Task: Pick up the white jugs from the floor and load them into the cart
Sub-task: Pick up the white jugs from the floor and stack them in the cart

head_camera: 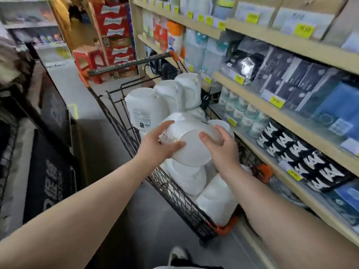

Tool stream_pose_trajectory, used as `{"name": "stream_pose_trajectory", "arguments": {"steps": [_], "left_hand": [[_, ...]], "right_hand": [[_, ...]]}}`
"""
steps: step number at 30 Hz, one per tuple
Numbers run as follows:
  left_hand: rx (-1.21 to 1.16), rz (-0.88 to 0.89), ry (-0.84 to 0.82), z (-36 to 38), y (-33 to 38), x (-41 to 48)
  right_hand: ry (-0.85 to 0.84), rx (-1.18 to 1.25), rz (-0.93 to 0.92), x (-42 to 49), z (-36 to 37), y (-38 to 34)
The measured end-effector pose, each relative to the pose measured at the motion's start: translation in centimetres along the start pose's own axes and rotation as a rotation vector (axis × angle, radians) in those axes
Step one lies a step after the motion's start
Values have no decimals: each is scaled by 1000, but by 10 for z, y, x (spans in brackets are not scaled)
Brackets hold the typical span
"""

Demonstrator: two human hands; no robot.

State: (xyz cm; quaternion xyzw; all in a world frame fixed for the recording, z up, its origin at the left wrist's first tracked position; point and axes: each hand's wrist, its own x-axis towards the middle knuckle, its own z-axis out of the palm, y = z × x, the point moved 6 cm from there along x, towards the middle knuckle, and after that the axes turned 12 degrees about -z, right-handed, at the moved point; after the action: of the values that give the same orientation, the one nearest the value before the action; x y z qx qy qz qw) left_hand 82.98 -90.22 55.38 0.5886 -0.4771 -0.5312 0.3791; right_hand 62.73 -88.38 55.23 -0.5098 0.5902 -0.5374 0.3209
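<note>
Above the cart's (124, 131) middle, both hands clasp one white jug (191, 144) between them. The left hand (157, 144) grips its labelled flank and the right hand (221, 150) curls over the opposite one. It lies on its side, base toward the person, long axis running toward the cart's handle (132, 64). Neither hand is nearer. Loaded jugs (145, 107) crowd the cart beneath, so the open room, I judge, is atop the pile. A shelf (303, 124) runs close along the cart's right side.
</note>
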Motion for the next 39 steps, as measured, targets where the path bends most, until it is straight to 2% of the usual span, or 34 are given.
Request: {"name": "stream_pose_trajectory", "arguments": {"steps": [6,12,19,22,26,29,33,35,39], "left_hand": [[6,-89,-88,22,20,91],[-20,-194,-247,54,38,172],[84,-283,-397,84,57,253],[95,-367,-466,94,66,283],[153,-436,-534,100,64,308],[253,-337,-540,98,59,321],[593,-81,-442,92,58,326],[690,7,-419,92,61,322],[827,97,-416,90,72,321]], "right_hand": [[68,-110,97,80,0,17],[137,-218,232,147,-12,33],[232,-442,397,202,-11,48],[254,-423,405,216,-10,49],[307,-341,319,223,1,53],[341,-306,317,232,14,56],[366,-383,324,245,35,63],[394,-413,337,250,42,65],[404,-422,319,246,43,55]]}}
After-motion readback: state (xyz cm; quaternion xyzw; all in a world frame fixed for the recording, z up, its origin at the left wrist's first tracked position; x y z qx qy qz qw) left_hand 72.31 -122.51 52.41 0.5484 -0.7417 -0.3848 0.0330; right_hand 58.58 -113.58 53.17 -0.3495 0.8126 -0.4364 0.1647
